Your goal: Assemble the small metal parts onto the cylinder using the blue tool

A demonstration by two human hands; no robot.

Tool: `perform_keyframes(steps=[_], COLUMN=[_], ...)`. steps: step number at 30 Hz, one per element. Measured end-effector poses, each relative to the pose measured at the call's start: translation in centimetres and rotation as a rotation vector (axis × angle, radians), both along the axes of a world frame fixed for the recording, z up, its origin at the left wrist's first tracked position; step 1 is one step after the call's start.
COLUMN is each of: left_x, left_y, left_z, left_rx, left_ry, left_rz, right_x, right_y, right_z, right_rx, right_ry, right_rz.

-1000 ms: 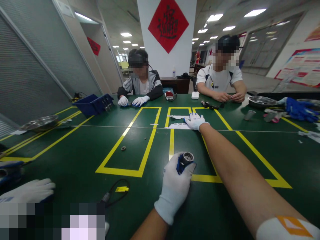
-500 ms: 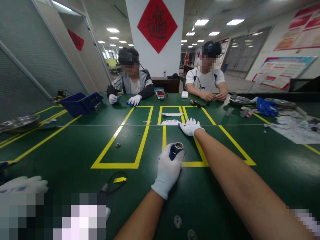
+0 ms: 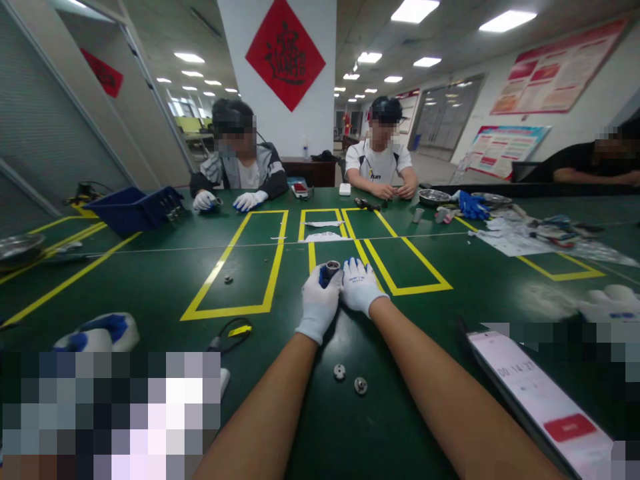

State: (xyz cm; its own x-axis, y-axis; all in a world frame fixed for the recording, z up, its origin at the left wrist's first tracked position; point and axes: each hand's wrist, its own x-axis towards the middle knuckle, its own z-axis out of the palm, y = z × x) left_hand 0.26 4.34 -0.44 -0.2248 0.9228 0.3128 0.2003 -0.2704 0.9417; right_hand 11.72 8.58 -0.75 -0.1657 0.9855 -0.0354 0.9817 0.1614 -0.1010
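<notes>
My left hand (image 3: 320,293), in a white glove with blue fingertips, is wrapped round a metal cylinder (image 3: 333,267) whose open end faces up. Right beside it, my right hand (image 3: 360,283) lies palm down on the green table (image 3: 400,360), fingers stretched forward and holding nothing. Two small round metal parts, one (image 3: 339,372) and another (image 3: 361,385), rest on the table between my forearms.
White paper strips (image 3: 325,237) lie within yellow tape ahead. A blue bin (image 3: 127,207) stands left, a phone (image 3: 540,400) right. Two people sit opposite; a black cable (image 3: 227,333) and a small metal part (image 3: 229,279) are on the left.
My right hand has come back from near the paper strips to beside my left hand, which still holds the cylinder. The view has turned right, bringing the phone into sight.
</notes>
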Motion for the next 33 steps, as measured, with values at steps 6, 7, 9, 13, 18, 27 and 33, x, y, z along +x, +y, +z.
perform_keyframes(steps=[6, 7, 9, 13, 18, 27, 33], left_x=[-0.6, -0.8, -1.0, -1.3, -1.2, -1.1, -0.9], left_y=[-0.2, -0.2, -0.1, 0.0, 0.0, 0.1, 0.3], left_z=[0.0, 0.0, -0.2, -0.6, -0.7, -0.7, -0.5], left_rx=[0.047, 0.051, 0.061, 0.092, 0.126, 0.116, 0.083], left_ry=[-0.018, -0.023, -0.031, -0.003, 0.014, 0.014, 0.016], left_rz=[0.056, 0.071, 0.081, 0.077, 0.084, 0.08, 0.055], right_x=[0.9, 1.5, 2.7, 3.8, 2.7, 3.2, 6.4], right_y=[-4.5, -5.0, -5.7, -7.0, -7.7, -6.9, -6.7], right_z=[0.8, 0.9, 1.0, 0.1, -0.7, -0.2, 0.0], right_rx=[0.041, 0.054, 0.093, 0.2, 0.275, 0.156, 0.268], right_ry=[0.228, 0.283, 0.37, 0.349, 0.164, 0.079, 0.025], right_rz=[0.031, -0.002, -0.102, -0.095, 0.106, 0.013, -0.567])
